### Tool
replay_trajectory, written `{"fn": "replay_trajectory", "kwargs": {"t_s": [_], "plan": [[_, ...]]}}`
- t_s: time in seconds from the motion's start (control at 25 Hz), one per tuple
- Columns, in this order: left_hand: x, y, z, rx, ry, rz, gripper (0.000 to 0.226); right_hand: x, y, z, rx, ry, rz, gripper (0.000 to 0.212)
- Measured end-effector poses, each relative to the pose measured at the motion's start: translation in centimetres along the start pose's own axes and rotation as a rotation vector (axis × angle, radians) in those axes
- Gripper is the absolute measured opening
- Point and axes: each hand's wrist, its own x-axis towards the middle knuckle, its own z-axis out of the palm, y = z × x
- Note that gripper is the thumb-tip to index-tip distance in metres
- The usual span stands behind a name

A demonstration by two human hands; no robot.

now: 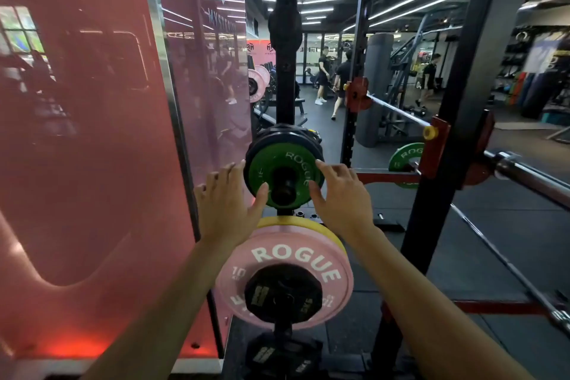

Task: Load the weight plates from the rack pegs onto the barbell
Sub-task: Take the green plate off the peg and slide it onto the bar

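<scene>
We stand in a gym with dark rubber flooring and strip lights overhead, a red panel to our left and a black rack post straight ahead. On a peg of that post sits a green plate with black plates stacked behind it. Our left hand is spread at the plate's left edge, fingers relaxed, the thumb lying on its face. Our right hand is at the right edge, fingers loosely bent, fingertips touching the rim and thumb on the face; neither hand has closed around it. Below, on a lower peg, hangs a pink plate with a yellow plate behind it and a small black plate in front. The barbell rests on the rack at right, well apart, its near sleeve bare; a second green plate shows beyond the upright.
</scene>
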Motion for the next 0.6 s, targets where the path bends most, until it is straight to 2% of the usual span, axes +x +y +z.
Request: {"fn": "replay_trajectory", "kwargs": {"t_s": [0.2,0.28,0.44,0.6], "plan": [[1.5,-2.0,4.5,0.046,-0.027,-0.016,0.057,1.8,1.9,4.1,0.033,-0.065,0.018,0.050],[2.1,-2.0,5.6,0.033,-0.039,-0.004,0.054,2.1,1.9,4.9,0.071,-0.041,0.043,0.053],[2.7,-1.5,7.2,-0.052,0.020,-0.002,0.046,3.2,1.7,5.5,0.082,-0.001,0.081,0.052],[3.5,-1.0,7.2,-0.207,0.061,-0.101,0.031,4.1,1.2,5.6,0.101,0.037,0.121,0.043]]}}
